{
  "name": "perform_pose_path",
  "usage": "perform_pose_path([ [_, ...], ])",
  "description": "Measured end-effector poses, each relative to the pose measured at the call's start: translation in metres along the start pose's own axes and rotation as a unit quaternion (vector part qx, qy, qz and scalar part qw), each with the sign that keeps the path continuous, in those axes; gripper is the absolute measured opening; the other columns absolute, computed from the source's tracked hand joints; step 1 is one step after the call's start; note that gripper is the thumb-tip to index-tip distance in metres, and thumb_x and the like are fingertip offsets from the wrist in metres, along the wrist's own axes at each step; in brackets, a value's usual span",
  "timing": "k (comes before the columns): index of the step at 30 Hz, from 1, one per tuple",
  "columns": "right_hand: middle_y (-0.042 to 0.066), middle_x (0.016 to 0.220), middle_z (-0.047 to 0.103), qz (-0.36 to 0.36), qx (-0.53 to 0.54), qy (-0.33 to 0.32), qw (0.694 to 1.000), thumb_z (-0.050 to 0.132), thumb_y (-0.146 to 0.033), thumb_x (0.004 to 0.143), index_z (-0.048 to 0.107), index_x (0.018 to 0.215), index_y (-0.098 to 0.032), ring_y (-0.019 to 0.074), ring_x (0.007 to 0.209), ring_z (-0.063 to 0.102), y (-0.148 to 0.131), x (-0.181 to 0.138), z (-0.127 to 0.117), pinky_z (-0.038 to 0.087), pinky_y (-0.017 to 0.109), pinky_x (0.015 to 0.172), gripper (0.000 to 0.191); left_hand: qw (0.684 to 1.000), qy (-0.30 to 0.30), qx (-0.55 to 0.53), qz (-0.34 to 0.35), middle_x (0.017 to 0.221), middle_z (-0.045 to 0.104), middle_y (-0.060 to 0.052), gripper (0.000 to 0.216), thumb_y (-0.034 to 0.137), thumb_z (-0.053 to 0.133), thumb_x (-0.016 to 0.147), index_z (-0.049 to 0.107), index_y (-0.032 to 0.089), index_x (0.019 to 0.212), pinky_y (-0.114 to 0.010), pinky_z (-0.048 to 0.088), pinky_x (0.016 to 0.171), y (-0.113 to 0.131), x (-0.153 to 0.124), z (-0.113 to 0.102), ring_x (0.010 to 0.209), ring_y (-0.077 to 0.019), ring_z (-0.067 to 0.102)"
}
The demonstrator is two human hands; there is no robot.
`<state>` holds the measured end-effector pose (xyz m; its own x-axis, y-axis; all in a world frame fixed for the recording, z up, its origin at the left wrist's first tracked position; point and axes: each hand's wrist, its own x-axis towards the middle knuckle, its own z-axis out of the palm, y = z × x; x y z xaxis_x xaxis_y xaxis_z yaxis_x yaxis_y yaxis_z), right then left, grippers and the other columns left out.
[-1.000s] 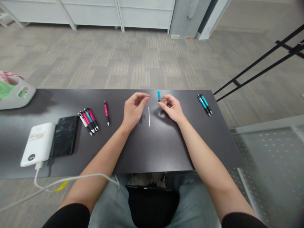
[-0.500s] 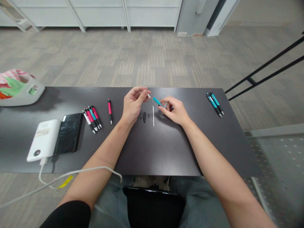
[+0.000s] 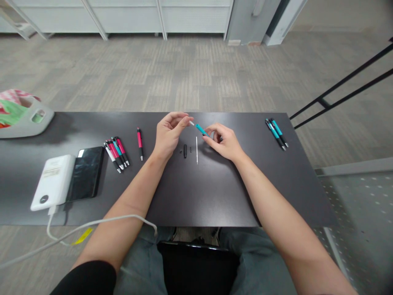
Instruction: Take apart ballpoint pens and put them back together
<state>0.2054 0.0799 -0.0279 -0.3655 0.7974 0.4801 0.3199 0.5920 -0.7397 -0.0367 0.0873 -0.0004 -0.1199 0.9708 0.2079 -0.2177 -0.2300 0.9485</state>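
Observation:
My left hand (image 3: 170, 133) pinches a small white pen part (image 3: 192, 123), its tip pointing toward a teal pen barrel (image 3: 201, 130). That barrel sits tilted between the fingers of my right hand (image 3: 223, 140), its open end facing the white part with a small gap between. Below the hands a thin white refill (image 3: 197, 150) lies lengthwise on the dark table. Left of it are a black pen grip (image 3: 185, 151) and tiny dark pieces (image 3: 190, 149), too small to make out well.
To the left lie a red pen (image 3: 140, 144), a cluster of several pens (image 3: 116, 153), a black phone (image 3: 86, 173) and a white power bank (image 3: 53, 182) with a cable (image 3: 92, 223) crossing my left forearm. Two teal pens (image 3: 277, 133) lie right. A white basket (image 3: 43, 119) stands far left.
The white part now sticks out further from my left fingertips, lined up with the barrel's open end. My right hand keeps its hold. The whole view has shifted slightly.

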Motion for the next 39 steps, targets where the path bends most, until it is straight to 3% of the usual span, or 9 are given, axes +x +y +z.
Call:
perform_pose_path([
  [11,0.002,0.105,0.082,0.005,0.024,0.000,1.000,0.083,-0.043,0.110,0.076,0.112,-0.029,0.0141,0.058,0.052,-0.008,0.001,0.001,0.045,0.038,0.064,0.016,0.997,-0.072,0.028,0.017,0.109,0.093,-0.008,0.070,0.078,0.118,0.072,0.088,0.023,0.103,-0.035,0.070,0.099,-0.001,-0.005,0.005,0.103,-0.0233,0.090],
  [16,0.002,0.109,0.087,0.058,0.052,0.006,0.997,0.088,-0.057,0.106,0.076,0.118,-0.030,0.0158,0.060,0.056,-0.007,0.002,0.001,0.047,0.038,0.064,0.032,0.989,-0.082,0.114,0.033,0.105,0.090,-0.008,0.069,0.093,0.096,0.093,0.088,0.025,0.106,-0.040,0.066,0.095,-0.003,-0.002,-0.003,0.096,-0.0246,0.083],
  [19,0.003,0.113,0.089,0.092,0.089,0.043,0.991,0.093,-0.064,0.104,0.075,0.119,-0.031,0.0141,0.058,0.052,-0.005,0.004,0.001,0.046,0.037,0.062,0.041,0.946,-0.083,0.313,0.034,0.101,0.086,-0.007,0.048,0.074,0.095,0.103,0.087,0.026,0.100,-0.046,0.060,0.102,0.005,-0.007,-0.009,0.097,-0.0272,0.076],
  [22,0.003,0.114,0.090,0.129,0.127,0.069,0.981,0.095,-0.075,0.100,0.071,0.118,-0.032,0.0137,0.058,0.048,-0.002,0.005,0.001,0.043,0.036,0.058,0.053,0.844,-0.087,0.527,0.047,0.117,0.083,-0.010,0.025,0.046,0.101,0.100,0.088,0.026,0.095,-0.058,0.050,0.118,0.020,-0.019,-0.006,0.117,-0.0352,0.075],
  [24,0.004,0.115,0.090,0.151,0.147,0.078,0.974,0.094,-0.083,0.099,0.068,0.118,-0.032,0.0141,0.058,0.047,0.000,0.006,0.002,0.041,0.036,0.054,0.060,0.795,-0.112,0.594,0.042,0.128,0.082,-0.013,0.022,0.045,0.102,0.100,0.090,0.027,0.096,-0.064,0.046,0.122,0.030,-0.028,0.000,0.129,-0.0410,0.072],
  [27,0.004,0.114,0.089,0.167,0.165,0.095,0.967,0.094,-0.089,0.096,0.065,0.115,-0.033,0.0138,0.058,0.046,0.002,0.007,0.002,0.039,0.035,0.050,0.066,0.751,-0.151,0.643,0.024,0.134,0.080,-0.016,0.024,0.051,0.100,0.101,0.094,0.027,0.098,-0.069,0.045,0.122,0.043,-0.039,0.012,0.137,-0.0468,0.067],
  [33,0.003,0.111,0.087,0.173,0.168,0.111,0.964,0.095,-0.087,0.095,0.061,0.112,-0.032,0.0135,0.058,0.045,-0.001,0.009,0.002,0.036,0.035,0.049,0.066,0.705,-0.209,0.678,0.014,0.138,0.082,-0.017,0.015,0.040,0.091,0.103,0.096,0.026,0.101,-0.071,0.047,0.124,0.059,-0.057,0.026,0.144,-0.0512,0.064],
  [39,0.002,0.106,0.085,0.178,0.156,0.107,0.966,0.094,-0.084,0.095,0.058,0.112,-0.032,0.0136,0.059,0.046,0.001,0.011,0.001,0.035,0.034,0.050,0.066,0.738,-0.262,0.613,0.101,0.116,0.085,-0.018,0.012,0.024,0.086,0.094,0.089,0.024,0.082,-0.072,0.049,0.118,0.048,-0.070,0.018,0.125,-0.0495,0.068],
])
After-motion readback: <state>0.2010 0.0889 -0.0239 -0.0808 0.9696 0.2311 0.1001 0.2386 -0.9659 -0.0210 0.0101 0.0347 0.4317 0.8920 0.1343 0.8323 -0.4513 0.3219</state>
